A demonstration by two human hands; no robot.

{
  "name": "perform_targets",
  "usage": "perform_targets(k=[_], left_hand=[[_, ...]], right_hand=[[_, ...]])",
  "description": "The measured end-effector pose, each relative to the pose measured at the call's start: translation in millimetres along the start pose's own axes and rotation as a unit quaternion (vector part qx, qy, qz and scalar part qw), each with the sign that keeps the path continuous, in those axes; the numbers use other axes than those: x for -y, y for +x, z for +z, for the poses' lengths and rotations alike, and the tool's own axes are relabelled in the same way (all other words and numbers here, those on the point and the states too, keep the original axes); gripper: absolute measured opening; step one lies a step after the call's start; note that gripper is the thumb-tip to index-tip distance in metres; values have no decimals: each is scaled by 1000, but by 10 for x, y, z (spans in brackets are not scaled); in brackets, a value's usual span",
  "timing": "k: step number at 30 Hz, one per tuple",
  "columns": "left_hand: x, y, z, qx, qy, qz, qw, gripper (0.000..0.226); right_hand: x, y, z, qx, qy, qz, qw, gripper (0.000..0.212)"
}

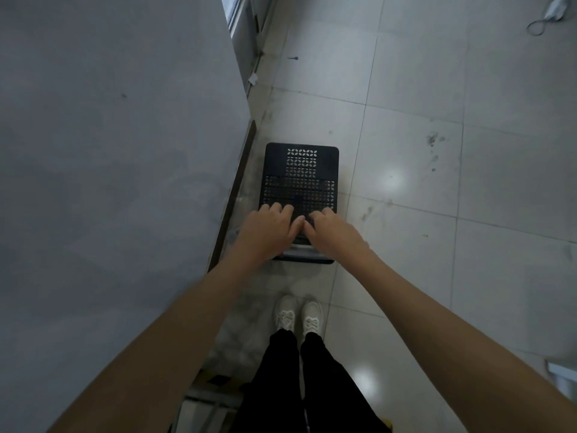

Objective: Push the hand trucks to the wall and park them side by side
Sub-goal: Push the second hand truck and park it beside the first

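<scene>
Nearest the camera, the person's white shoes (299,317) are standing on the tiled floor (415,157), just behind the hand truck (301,179). Both arms are reaching forward and down: the left hand (269,233) and the right hand (333,232) are lying side by side, nearly touching, each grip curled over the near end of the truck where its handle seems to be, though the hands are hiding the bar itself. The black perforated platform is stretching away from them, running lengthwise along the grey wall (118,151), its left edge sitting close to the dark baseboard (232,195) with a thin strip of floor between. So this truck is looking nearly parked, while a second truck is not clearly showing; only a blurred metal frame is peeking in at the bottom edge. The right side is staying wide open for manoeuvring. Farther ahead, a doorway frame (246,35) is breaking the wall line, and a discarded face mask (552,10) is lying well apart.
</scene>
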State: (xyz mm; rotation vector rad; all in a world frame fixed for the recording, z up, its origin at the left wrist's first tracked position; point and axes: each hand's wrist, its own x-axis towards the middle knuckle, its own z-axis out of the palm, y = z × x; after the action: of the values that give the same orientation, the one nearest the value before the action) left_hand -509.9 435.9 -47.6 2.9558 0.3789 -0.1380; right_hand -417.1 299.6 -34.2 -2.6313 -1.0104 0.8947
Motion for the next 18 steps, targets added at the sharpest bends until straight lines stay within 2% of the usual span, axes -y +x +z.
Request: perform_targets(k=[3, 5, 7, 9, 10, 12, 14, 16, 18], left_hand=[[15, -76, 225, 47, -34, -12, 998, 74], [61, -117, 335, 89, -44, 18, 995, 77], [82, -183, 411, 140, -94, 40, 985, 44], [92, -223, 462, 190, -152, 28, 970, 31], [69, -201, 420, 174, -163, -12, 971, 29], [52, -182, 390, 157, -106, -62, 980, 45], [39, -200, 403, 142, -68, -59, 986, 48], [38, -238, 393, 116, -86, -85, 986, 49], [41, -253, 406, 126, -72, -82, 986, 61]], right_hand=[[-65, -21, 150, 37, 0, 24, 999, 50], [-108, -36, 236, 63, -37, -3, 997, 54], [-146, -51, 277, 106, -87, -45, 990, 40], [-186, -87, 265, 124, -124, -69, 982, 19], [-202, -111, 257, 116, -155, -87, 977, 18], [-200, -175, 249, 82, -218, -113, 966, 21], [-196, -210, 267, 54, -235, -113, 964, 14], [-187, -214, 289, 50, -244, -99, 963, 11], [-174, -219, 308, 49, -249, -99, 962, 10]])
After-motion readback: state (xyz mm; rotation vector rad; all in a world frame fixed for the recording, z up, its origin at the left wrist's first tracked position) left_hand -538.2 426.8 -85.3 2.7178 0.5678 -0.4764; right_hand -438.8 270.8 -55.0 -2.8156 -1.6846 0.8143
